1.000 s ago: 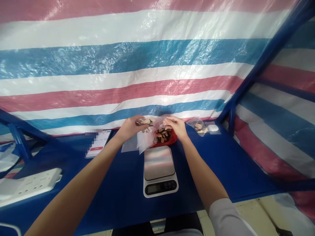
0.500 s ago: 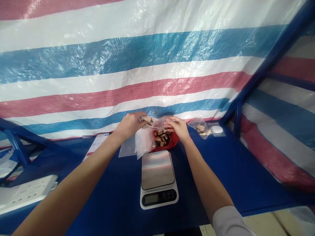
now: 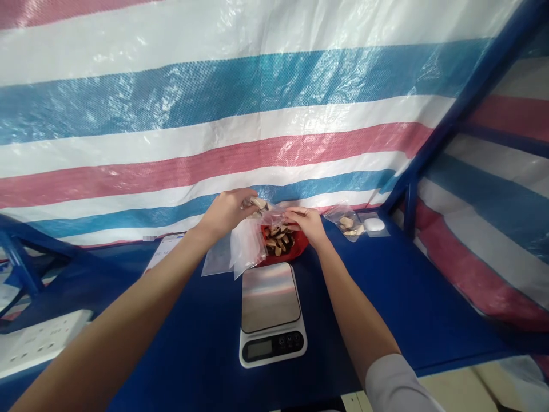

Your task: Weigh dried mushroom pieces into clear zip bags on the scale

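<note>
Clear plastic bag (image 3: pixel 246 247) above red dish (image 3: pixel 298 249)
Left hand (image 3: pixel 226 214) pinches dried slice (image 3: pixel 258 202); right hand (image 3: pixel 306 222) grips the bag's edge.

Between the left hand (image 3: pixel 226 213) and right hand (image 3: pixel 307 224), the red dish (image 3: pixel 300 247) is boxed in by the digital scale (image 3: pixel 270 298) in front and loose plastic bags (image 3: pixel 246 249) on its left (the tarp wall (image 3: pixel 274 149) blocks beyond). Right of the scale, the blue desk (image 3: pixel 364 297) leaves open passage up to the small bag (image 3: pixel 345 222).
</note>
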A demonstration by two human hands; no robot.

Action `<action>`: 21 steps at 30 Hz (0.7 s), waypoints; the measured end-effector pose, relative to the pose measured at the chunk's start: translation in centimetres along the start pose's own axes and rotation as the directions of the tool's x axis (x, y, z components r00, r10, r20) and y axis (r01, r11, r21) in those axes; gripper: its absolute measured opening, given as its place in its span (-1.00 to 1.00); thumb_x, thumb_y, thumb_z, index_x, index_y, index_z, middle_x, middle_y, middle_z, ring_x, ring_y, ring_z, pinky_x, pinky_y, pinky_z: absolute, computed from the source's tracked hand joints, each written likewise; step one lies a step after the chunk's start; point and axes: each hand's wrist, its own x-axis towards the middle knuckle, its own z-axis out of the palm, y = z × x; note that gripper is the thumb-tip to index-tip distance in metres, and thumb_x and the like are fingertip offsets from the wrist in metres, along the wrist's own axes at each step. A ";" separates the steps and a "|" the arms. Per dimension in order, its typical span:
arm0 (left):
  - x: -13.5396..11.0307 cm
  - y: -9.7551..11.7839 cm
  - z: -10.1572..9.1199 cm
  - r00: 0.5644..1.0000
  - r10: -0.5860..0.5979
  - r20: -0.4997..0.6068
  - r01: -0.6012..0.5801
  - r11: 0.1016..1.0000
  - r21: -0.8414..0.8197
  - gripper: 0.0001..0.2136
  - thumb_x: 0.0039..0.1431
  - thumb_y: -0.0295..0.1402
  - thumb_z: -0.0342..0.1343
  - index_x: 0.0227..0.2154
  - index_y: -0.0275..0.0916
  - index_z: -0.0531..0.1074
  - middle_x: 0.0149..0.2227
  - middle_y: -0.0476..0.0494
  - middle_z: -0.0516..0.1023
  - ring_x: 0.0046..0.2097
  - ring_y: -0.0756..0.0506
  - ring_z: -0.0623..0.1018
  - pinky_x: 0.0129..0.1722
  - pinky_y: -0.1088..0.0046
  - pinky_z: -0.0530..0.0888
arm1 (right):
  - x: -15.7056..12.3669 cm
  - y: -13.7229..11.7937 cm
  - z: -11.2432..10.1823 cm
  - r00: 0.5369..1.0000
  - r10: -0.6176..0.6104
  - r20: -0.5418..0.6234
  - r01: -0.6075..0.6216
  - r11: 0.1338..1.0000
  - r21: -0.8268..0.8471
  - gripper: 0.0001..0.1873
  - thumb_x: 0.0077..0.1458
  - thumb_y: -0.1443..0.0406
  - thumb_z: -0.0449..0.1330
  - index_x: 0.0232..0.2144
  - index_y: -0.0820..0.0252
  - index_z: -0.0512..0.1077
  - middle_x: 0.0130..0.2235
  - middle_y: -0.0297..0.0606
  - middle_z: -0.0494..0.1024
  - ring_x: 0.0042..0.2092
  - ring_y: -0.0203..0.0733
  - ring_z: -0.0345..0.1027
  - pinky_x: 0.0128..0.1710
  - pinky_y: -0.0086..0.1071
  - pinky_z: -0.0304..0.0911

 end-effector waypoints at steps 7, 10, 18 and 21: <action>0.5 -0.1 1.7 0.994 -0.111 -0.002 0.109 0.978 -0.180 -0.63 0.05 -0.20 0.28 -0.06 -0.16 0.55 -0.33 -0.08 0.64 -0.30 -0.12 0.58 -0.21 0.39 0.47 | 0.5 0.4 -1.4 0.998 -0.028 -0.057 0.022 0.994 -0.110 -0.65 -0.22 0.14 0.45 -0.34 0.20 0.62 -0.40 -0.27 0.66 -0.29 -0.07 0.59 -0.33 -0.30 0.54; 0.5 -0.5 2.1 0.988 -0.155 0.012 0.152 0.945 -0.290 -0.64 0.03 -0.13 0.29 -0.13 -0.17 0.59 -0.29 -0.11 0.66 -0.30 -0.13 0.58 -0.23 0.38 0.49 | 0.6 0.6 -1.8 0.999 -0.023 -0.045 0.017 0.993 -0.121 -0.65 -0.22 0.15 0.46 -0.35 0.22 0.62 -0.41 -0.25 0.66 -0.31 -0.10 0.58 -0.35 -0.32 0.54; 0.7 -1.2 2.0 0.983 -0.176 0.045 0.177 0.876 -0.448 -0.73 0.08 -0.10 0.23 -0.32 -0.17 0.65 -0.27 -0.08 0.69 -0.20 -0.17 0.62 -0.11 0.35 0.52 | 0.6 1.2 -1.6 1.000 -0.001 -0.030 -0.003 0.988 -0.157 -0.67 -0.18 0.14 0.43 -0.34 0.21 0.62 -0.40 -0.27 0.66 -0.30 -0.11 0.59 -0.33 -0.30 0.55; 0.9 -1.2 1.9 0.982 -0.189 0.000 0.171 0.889 -0.425 -0.74 0.08 -0.12 0.22 -0.37 -0.21 0.64 -0.28 -0.10 0.69 -0.21 -0.17 0.62 -0.11 0.35 0.52 | 0.6 1.4 -1.3 1.000 0.011 -0.012 -0.012 0.988 -0.156 -0.68 -0.17 0.15 0.41 -0.33 0.20 0.62 -0.36 -0.26 0.67 -0.30 -0.11 0.59 -0.32 -0.29 0.55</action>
